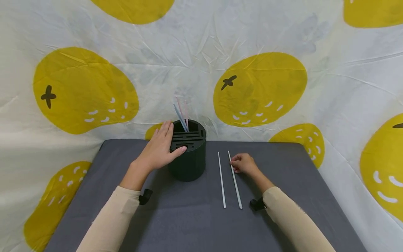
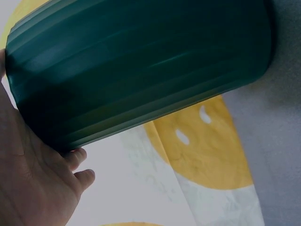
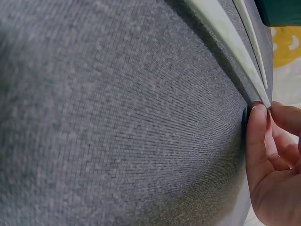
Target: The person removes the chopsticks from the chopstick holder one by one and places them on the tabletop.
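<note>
A dark green, round holder point(image 1: 189, 162) with slots in its top stands at the table's back, left of centre. My left hand point(image 1: 158, 148) rests on its top with fingers straight along the rim and the thumb across the front edge. In the left wrist view the palm lies against the upper end of the holder point(image 2: 141, 70). My right hand point(image 1: 244, 163) pinches the far end of a thin white stick point(image 1: 235, 185), its thumb and fingertip meeting at the tip of the stick point(image 3: 235, 47). A second thin white stick point(image 1: 221, 182) lies just to the left, nearly parallel.
Thin blue sticks point(image 1: 180, 117) and pink sticks point(image 1: 186, 113) stand up from the holder's rear opening. A dark grey cloth covers the table point(image 1: 189, 224). Behind it hangs a white curtain point(image 1: 176, 45) printed with yellow fruit shapes.
</note>
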### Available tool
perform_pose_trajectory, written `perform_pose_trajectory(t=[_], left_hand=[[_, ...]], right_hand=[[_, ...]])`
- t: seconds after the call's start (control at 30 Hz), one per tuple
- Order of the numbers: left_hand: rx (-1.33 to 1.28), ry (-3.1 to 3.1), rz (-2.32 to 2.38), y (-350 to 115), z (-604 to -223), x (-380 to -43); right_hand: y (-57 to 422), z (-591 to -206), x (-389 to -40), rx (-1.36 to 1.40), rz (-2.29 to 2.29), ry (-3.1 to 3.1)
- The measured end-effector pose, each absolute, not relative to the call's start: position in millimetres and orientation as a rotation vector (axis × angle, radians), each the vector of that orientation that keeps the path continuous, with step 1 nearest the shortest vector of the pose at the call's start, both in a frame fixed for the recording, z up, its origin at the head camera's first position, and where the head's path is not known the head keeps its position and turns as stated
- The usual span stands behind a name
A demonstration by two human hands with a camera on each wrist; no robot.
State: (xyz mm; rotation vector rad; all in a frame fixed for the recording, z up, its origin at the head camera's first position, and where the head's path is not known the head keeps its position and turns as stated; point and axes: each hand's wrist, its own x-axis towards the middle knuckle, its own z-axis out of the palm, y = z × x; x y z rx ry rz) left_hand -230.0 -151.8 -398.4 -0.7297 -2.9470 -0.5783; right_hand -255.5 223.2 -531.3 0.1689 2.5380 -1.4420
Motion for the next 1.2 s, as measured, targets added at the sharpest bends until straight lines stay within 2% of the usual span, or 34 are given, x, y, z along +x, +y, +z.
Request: perform_pose_trajectory(t=[0.47,1.2], left_hand=[[-0.722,-2.948,-0.579,-150,-401,-233],[-0.707,-2.941,-0.589,-150,-400,-231]], right_hand=[[220,-529,-254,0.143,-1.247,2.685],[214,-534,-256,0.197,-1.211,2.739]])
